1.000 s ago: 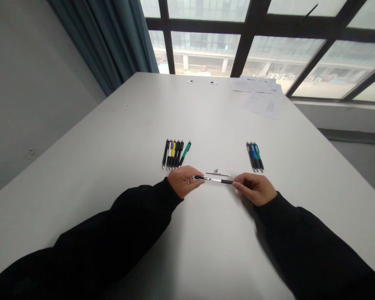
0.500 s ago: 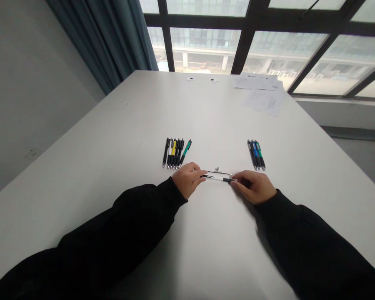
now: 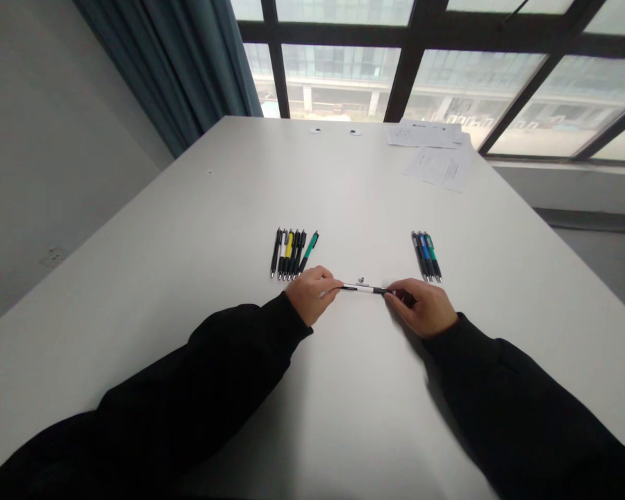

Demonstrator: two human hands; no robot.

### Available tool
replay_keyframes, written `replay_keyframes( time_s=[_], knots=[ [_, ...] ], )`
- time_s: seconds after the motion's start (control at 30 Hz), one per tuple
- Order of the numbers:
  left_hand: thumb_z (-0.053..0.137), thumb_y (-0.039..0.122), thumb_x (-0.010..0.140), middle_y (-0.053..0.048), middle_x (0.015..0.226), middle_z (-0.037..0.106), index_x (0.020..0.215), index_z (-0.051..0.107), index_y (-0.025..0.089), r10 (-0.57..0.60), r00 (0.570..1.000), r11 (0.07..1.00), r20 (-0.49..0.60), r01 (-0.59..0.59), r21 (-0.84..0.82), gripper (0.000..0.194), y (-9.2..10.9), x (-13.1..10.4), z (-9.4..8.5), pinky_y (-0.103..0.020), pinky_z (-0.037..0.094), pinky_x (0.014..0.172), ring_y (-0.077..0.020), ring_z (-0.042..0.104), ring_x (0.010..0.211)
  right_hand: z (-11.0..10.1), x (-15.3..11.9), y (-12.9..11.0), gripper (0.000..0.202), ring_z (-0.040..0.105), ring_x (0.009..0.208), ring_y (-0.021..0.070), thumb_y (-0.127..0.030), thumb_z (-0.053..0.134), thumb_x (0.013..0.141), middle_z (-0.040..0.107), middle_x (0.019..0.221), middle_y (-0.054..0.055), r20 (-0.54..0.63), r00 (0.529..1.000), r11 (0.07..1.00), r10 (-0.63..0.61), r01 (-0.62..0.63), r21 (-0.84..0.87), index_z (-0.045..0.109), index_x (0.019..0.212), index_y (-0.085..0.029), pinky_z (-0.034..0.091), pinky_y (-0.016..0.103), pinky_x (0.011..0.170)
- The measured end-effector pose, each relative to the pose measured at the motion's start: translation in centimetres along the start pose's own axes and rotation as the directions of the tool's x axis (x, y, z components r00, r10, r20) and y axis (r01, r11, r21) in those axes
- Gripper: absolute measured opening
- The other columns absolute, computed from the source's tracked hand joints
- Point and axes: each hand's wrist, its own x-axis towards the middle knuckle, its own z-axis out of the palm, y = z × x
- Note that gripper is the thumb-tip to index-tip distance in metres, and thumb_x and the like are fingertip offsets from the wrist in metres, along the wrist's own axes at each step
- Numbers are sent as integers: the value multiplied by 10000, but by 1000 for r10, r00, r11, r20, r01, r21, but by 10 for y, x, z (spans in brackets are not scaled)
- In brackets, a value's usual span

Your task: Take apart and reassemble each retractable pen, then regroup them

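A white and black ballpoint pen (image 3: 365, 289) lies level between my two hands. My left hand (image 3: 312, 293) pinches its left end, where the dark clip shows, and my right hand (image 3: 421, 304) pinches the black grip at the other end. Just behind the pen's middle sits a small metallic piece (image 3: 361, 280), too small to name surely. A thin dark line, perhaps a refill, is mostly covered by the pen. Beyond my left hand lie several pens in a row, among them a yellow pen (image 3: 289, 251) and a green pen (image 3: 309, 250) set at a slant.
Behind my right hand, three pens lie side by side, a blue pen (image 3: 426, 254) in the middle. Sheets of paper (image 3: 437, 167) rest at the far right of the white table (image 3: 229, 208). A window and a blue curtain (image 3: 187, 76) stand behind it.
Both hands have moved the pen slightly away from me, so it now covers most of the thin dark rod that showed behind it. The pen rows have stayed put.
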Motion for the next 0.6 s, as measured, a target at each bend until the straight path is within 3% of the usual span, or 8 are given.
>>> replay_keyframes(
  time_s=[0.33,0.6],
  knots=[
    [650,137,817,-37,857,677,878,736,171,-85,995,995,53,88,-56,110,3,0,-5,-203,479,583,-66,507,550,1,0,1,147,619,599,149,-276,615,814,686,699,27,-26,999,999,41,-41,-22,703,854,-166,477,261,597],
    [654,144,813,-23,832,676,844,734,173,-134,991,989,22,135,-62,91,3,1,-5,-213,467,590,-59,468,510,-1,-1,0,156,604,569,153,-285,609,809,673,663,25,-32,997,997,64,-65,-28,703,853,-169,469,268,576]
  ],
)
